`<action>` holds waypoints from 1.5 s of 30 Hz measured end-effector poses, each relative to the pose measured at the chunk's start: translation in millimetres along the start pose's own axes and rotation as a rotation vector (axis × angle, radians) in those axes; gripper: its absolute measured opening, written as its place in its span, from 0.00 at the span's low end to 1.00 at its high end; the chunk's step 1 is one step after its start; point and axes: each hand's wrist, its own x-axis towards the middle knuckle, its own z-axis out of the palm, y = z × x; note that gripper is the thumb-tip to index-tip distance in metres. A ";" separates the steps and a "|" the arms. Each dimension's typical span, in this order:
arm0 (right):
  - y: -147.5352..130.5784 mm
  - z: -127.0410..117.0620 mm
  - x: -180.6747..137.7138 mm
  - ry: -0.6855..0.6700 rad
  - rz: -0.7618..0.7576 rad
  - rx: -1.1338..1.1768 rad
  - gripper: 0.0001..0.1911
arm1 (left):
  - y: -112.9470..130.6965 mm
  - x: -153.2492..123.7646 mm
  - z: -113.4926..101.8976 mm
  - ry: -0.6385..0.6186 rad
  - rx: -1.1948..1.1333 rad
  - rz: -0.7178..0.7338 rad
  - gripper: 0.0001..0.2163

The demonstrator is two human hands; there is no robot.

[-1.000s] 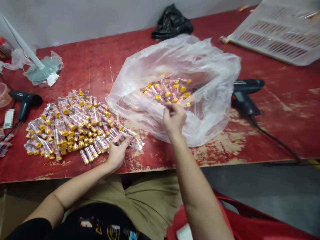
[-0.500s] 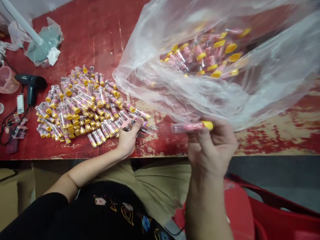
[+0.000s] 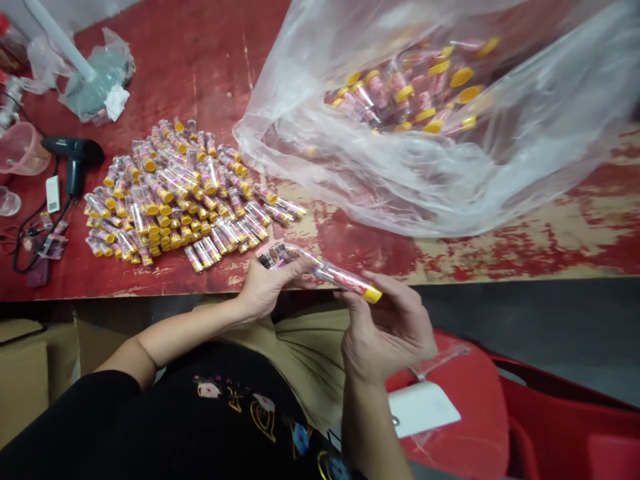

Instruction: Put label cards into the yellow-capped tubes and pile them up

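My right hand [image 3: 387, 330] pinches a clear tube [image 3: 345, 277] by its yellow-capped end, pink contents showing through the side. The tube's other end meets the fingers of my left hand [image 3: 263, 287]. That hand is closed on printed plastic sleeves [image 3: 278, 255], dark and pink, held under the thumb. Whether the tube's tip is inside a sleeve or only against it, I cannot tell. Just beyond my left hand lies a heap of wrapped yellow-capped tubes [image 3: 173, 193] on the red table [image 3: 200, 60].
A large clear plastic bag [image 3: 425, 193] at the right holds more yellow-capped tubes [image 3: 400, 87]. A dark hair dryer [image 3: 75, 160], a pink basket [image 3: 23, 148] and a lamp stand [image 3: 95, 83] stand at the left. A white tag [image 3: 425, 408] lies on a red stool [image 3: 460, 437].
My right hand has come down and left from beside the bag, bringing the tube to my left hand. The view has shifted slightly.
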 end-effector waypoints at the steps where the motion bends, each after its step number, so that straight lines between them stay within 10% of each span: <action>1: -0.7 -2.4 -7.1 -0.046 0.045 -0.005 0.15 | 1.7 -3.5 -2.3 -0.017 -0.014 -0.048 0.28; 11: -11.7 -1.6 -33.5 -0.546 -0.067 -0.016 0.26 | 4.2 -23.6 -38.9 -0.001 -0.026 -0.144 0.35; 45: -22.5 67.6 -53.9 -0.170 0.204 0.239 0.11 | 33.6 -37.0 -51.8 0.055 -0.035 -0.019 0.35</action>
